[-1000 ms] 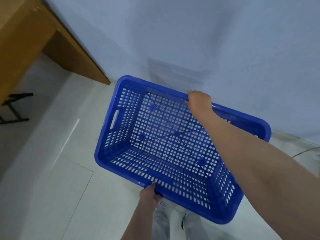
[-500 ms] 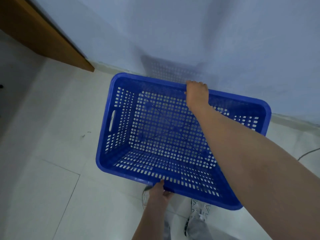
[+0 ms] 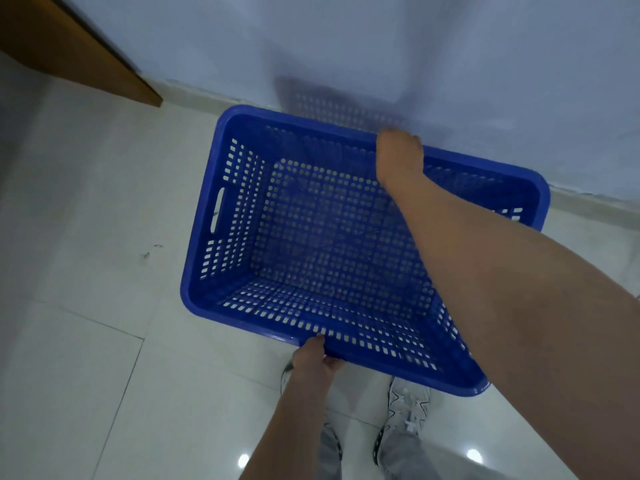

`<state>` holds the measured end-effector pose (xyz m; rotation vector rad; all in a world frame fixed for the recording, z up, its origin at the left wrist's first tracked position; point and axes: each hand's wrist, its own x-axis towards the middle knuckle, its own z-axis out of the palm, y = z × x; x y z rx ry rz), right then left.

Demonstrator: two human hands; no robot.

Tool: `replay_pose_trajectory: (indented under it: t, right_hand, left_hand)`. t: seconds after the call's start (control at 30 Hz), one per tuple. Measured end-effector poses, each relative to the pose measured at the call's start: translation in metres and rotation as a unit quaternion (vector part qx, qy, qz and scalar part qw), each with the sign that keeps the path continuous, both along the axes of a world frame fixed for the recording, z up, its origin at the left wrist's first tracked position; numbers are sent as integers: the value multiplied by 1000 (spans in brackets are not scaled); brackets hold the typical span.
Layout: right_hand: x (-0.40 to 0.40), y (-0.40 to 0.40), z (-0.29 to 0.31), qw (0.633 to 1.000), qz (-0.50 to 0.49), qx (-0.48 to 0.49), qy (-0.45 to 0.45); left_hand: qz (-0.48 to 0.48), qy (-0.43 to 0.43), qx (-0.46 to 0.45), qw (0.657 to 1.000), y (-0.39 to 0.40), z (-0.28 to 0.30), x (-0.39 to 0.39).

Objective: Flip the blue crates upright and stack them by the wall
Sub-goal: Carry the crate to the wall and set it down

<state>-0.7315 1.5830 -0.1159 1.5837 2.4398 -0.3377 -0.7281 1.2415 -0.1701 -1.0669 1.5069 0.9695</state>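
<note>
One blue perforated crate (image 3: 221, 209) is upright with its open side toward me, held low over the white tiled floor close to the pale wall (image 3: 381, 46). My right hand (image 3: 398, 154) grips the far long rim, fingers curled over its edge. My left hand (image 3: 313, 356) grips the near long rim from below. The crate's far rim lies almost at the skirting, and its shadow falls on the wall behind it. No other crate is in sight.
A brown wooden desk panel (image 3: 69, 53) reaches the floor at the upper left, beside the wall. My two grey shoes (image 3: 405, 407) stand just under the crate's near edge. Open floor tiles (image 3: 86, 271) spread to the left.
The crate has gone down and toward the wall, both hands keeping their grip on the rims. My view has tipped downward, so the desk has slid to the upper left and my shoes show.
</note>
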Motion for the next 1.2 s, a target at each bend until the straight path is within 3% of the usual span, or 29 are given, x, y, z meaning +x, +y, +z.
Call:
replay_pose_trajectory:
  t: [0.23,0.43,0.5,0.63,0.7,0.8,1.2]
  right_hand:
    - [11,-4,-4,996,2,-87,-13]
    - [106,-33,-2,986,-167,-4,-3]
    - [144,-41,-6,968,-252,1,-8]
    - [197,-55,-10,892,-441,-93,32]
    - [212,-61,-13,863,-482,-146,44]
    - [222,-69,-19,847,-474,-233,52]
    - [232,-66,-30,862,-467,-192,50]
  left_hand:
    - [21,8,37,999,51,-4,-15]
    - [-38,0,42,998,52,8,-17]
    - [-67,14,25,997,52,13,-25]
    - [-86,59,19,994,57,9,-57]
    - [-101,57,22,993,62,12,-63]
    - [-118,47,30,991,62,15,-60]
    - [-135,86,69,985,68,14,-58]
